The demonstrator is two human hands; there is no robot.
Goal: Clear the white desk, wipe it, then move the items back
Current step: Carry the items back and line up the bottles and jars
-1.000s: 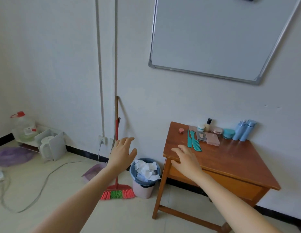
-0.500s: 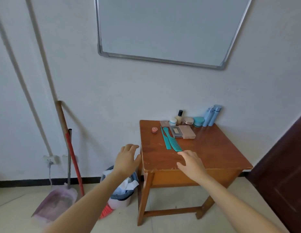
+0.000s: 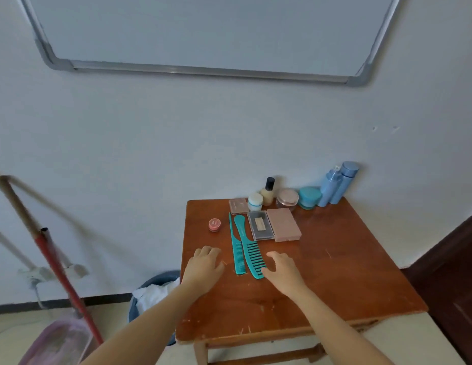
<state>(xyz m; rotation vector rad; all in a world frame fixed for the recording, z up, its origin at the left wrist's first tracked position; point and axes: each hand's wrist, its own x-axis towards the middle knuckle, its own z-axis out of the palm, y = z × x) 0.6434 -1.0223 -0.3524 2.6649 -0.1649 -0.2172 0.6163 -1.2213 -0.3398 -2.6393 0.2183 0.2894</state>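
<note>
White wall fills most of the view, with a whiteboard (image 3: 203,30) hung high on it and a brown wooden tabletop (image 3: 335,272) pushed against it below. Both arms reach out over the near half of that tabletop.

The left hand (image 3: 203,267) hovers palm down near the left edge, its fingers (image 3: 212,252) loosely curved and holding nothing. Just to its right lie two teal combs side by side, pointing away from the person: a thin tail comb (image 3: 236,248) and a wide-tooth comb (image 3: 249,248). The right hand (image 3: 282,272) sits on the other side of them, fingers spread and relaxed, also holding nothing. Its thumb is right at the toothed end of the wide-tooth comb, though I cannot tell if it touches. So the combs lie between the two hands.

Farther back, a small pink pot (image 3: 214,224) stands alone towards the left edge. A grey clear case (image 3: 260,224) and a pink flat box (image 3: 283,224) lie touching, just beyond the combs. Along the wall stand a small clear case (image 3: 238,206), a white jar (image 3: 255,202), a black-capped bottle (image 3: 267,193), a pink-lidded jar (image 3: 287,198), a teal jar (image 3: 310,197) and two blue bottles (image 3: 335,185).

On the floor to the left are a bin (image 3: 156,285) with crumpled paper, a red-handled broom (image 3: 58,272) leaning on the wall, and a dustpan (image 3: 55,341). A dark door (image 3: 453,272) shows at the right.
</note>
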